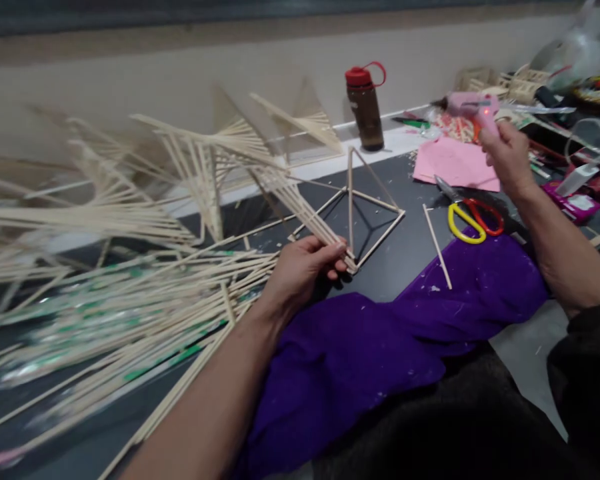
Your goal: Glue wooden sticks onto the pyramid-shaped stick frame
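My left hand [305,270] pinches the near end of a fanned stick structure [300,207] made of thin wooden sticks, at a corner of a frame [380,247] that lies on the dark tabletop. An upright stick [351,200] and a slanting one rise from this frame. Off to the right, my right hand [510,153] is closed round the handle of a pink hot glue gun [473,107], raised above the table with its nozzle to the left and a small orange light lit. A pink sheet [455,163] lies below the gun.
Scissors [473,213] with yellow and red handles and a loose stick [437,247] lie near a purple cloth [370,347]. Bundled sticks [170,307] spread over the left side, with finished twisted stick structures [190,153] behind. A brown bottle [367,110] stands by the wall.
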Tool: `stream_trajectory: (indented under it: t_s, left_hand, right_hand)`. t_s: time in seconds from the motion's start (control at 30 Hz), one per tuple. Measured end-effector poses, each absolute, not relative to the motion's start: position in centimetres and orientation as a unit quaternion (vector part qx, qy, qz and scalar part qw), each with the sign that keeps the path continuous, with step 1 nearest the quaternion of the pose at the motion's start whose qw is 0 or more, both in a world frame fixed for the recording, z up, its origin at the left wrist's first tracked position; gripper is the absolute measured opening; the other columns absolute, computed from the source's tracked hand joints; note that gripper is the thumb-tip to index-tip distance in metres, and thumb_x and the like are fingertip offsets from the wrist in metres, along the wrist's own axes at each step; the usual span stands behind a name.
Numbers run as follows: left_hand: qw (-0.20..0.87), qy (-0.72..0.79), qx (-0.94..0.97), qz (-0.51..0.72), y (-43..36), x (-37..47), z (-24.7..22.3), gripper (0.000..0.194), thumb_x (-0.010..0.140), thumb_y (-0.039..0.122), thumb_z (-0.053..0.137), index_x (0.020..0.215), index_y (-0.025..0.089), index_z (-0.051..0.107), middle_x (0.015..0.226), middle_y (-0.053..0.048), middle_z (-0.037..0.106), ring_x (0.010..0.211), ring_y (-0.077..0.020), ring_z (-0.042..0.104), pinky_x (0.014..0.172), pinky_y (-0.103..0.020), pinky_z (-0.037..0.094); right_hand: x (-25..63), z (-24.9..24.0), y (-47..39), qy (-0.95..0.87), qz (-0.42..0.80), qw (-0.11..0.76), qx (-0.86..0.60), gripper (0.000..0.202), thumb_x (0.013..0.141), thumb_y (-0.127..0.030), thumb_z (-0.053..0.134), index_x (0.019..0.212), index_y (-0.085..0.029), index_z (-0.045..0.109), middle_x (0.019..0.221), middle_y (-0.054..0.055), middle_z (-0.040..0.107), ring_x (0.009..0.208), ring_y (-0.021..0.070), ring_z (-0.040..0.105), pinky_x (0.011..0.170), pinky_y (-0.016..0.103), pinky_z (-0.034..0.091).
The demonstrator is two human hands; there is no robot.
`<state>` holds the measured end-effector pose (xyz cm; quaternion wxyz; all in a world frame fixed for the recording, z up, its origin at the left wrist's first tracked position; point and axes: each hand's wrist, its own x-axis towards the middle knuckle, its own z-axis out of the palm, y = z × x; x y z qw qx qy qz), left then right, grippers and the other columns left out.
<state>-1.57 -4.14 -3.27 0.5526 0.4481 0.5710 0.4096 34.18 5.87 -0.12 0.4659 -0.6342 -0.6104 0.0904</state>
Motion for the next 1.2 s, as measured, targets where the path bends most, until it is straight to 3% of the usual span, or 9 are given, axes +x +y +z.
stream_trajectory:
  t_s: [0.07, 0.1, 0.2, 0.37, 0.53, 0.7, 0.9, 1.07, 1.2]
  left_hand:
    - [0.546, 0.576, 0.446, 0.415, -4.2, -1.5, -3.3, 0.02, 0.062, 0.021, 0.079, 0.074, 0.01, 0.069, 0.055, -0.002, 0.065, 0.042, -0.0075, 0.054, 0.037, -0.014, 0.04]
    - [0.542, 0.578, 0.443, 0.42, -4.2, -1.5, -3.3, 0.019, 0.063, 0.021, 0.078, 0.075, 0.01, 0.069, 0.057, -0.002, 0.065, 0.043, -0.0076, 0.055, 0.037, -0.015, 0.04]
    - [0.543, 0.579, 0.443, 0.417, -4.2, -1.4, -3.2, 0.015, 0.065, 0.019, 0.076, 0.075, 0.01, 0.068, 0.057, -0.002, 0.065, 0.044, -0.0081, 0.056, 0.038, -0.015, 0.041]
    - [0.561, 0.574, 0.443, 0.4, -4.2, -1.4, -3.0, 0.011, 0.07, 0.017, 0.073, 0.077, 0.011, 0.068, 0.057, -0.001, 0.065, 0.044, -0.0081, 0.056, 0.039, -0.015, 0.042]
    - [0.574, 0.567, 0.44, 0.393, -4.1, -1.5, -2.7, 0.007, 0.071, 0.014, 0.071, 0.077, 0.012, 0.067, 0.057, -0.001, 0.065, 0.045, -0.0081, 0.057, 0.04, -0.015, 0.043]
    - [0.578, 0.563, 0.451, 0.381, -3.8, -1.7, -2.7, 0.006, 0.071, 0.015, 0.071, 0.075, 0.012, 0.068, 0.057, -0.001, 0.064, 0.044, -0.0072, 0.055, 0.039, -0.015, 0.042]
    - [0.585, 0.555, 0.463, 0.368, -3.6, -1.9, -3.0, 0.009, 0.069, 0.018, 0.072, 0.075, 0.012, 0.069, 0.055, -0.001, 0.063, 0.045, -0.0082, 0.054, 0.04, -0.016, 0.041]
    - [0.58, 0.562, 0.459, 0.37, -3.4, -2.1, -3.3, 0.009, 0.069, 0.02, 0.073, 0.073, 0.013, 0.069, 0.054, -0.002, 0.062, 0.045, -0.0096, 0.055, 0.038, -0.016, 0.039]
    - [0.579, 0.565, 0.458, 0.368, -3.4, -2.2, -3.3, 0.007, 0.069, 0.018, 0.073, 0.071, 0.013, 0.068, 0.059, -0.003, 0.064, 0.047, -0.0089, 0.055, 0.038, -0.016, 0.039]
  right_hand:
    - [32.7, 0.4, 4.1, -0.581, 0.218, 0.562, -0.547, 0.014, 0.084, -0.023, 0.055, 0.071, -0.019, 0.054, 0.056, -0.004, 0.044, 0.047, 0.0067, 0.034, 0.049, 0.026, 0.027]
    - [32.0, 0.6, 3.1, -0.602, 0.284, 0.562, -0.49, 0.01, 0.077, -0.02, 0.06, 0.068, -0.019, 0.056, 0.055, -0.004, 0.046, 0.045, 0.0061, 0.035, 0.047, 0.025, 0.025]
    - [30.1, 1.1, -0.2, -0.604, 0.444, 0.5, -0.434, 0.008, 0.066, -0.021, 0.066, 0.073, -0.017, 0.062, 0.059, -0.001, 0.059, 0.047, 0.0084, 0.05, 0.046, 0.025, 0.033]
    - [28.1, 0.6, -3.0, -0.639, 0.546, 0.371, -0.394, 0.022, 0.072, -0.023, 0.074, 0.09, -0.019, 0.061, 0.079, 0.002, 0.072, 0.057, 0.0148, 0.067, 0.047, 0.025, 0.045]
    - [26.3, -0.4, -3.2, -0.673, 0.528, 0.345, -0.387, 0.026, 0.071, -0.023, 0.076, 0.081, -0.021, 0.052, 0.079, -0.001, 0.065, 0.058, 0.011, 0.059, 0.049, 0.025, 0.05]
    - [25.4, -1.6, -3.4, -0.696, 0.471, 0.336, -0.425, 0.026, 0.071, -0.024, 0.075, 0.085, -0.02, 0.054, 0.079, -0.001, 0.056, 0.065, 0.0126, 0.057, 0.055, 0.028, 0.053]
    - [24.9, -2.5, -3.5, -0.714, 0.437, 0.35, -0.421, 0.03, 0.072, -0.025, 0.075, 0.1, -0.023, 0.064, 0.096, 0.003, 0.063, 0.088, 0.0195, 0.061, 0.072, 0.034, 0.056]
    - [24.6, -2.8, -3.8, -0.753, 0.395, 0.331, -0.409, 0.031, 0.074, -0.027, 0.069, 0.104, -0.02, 0.066, 0.097, 0.003, 0.064, 0.082, 0.0181, 0.06, 0.069, 0.033, 0.053]
    - [24.3, -2.8, -4.2, -0.778, 0.355, 0.323, -0.406, 0.029, 0.077, -0.027, 0.063, 0.105, -0.017, 0.067, 0.1, 0.005, 0.065, 0.088, 0.0192, 0.06, 0.076, 0.033, 0.051]
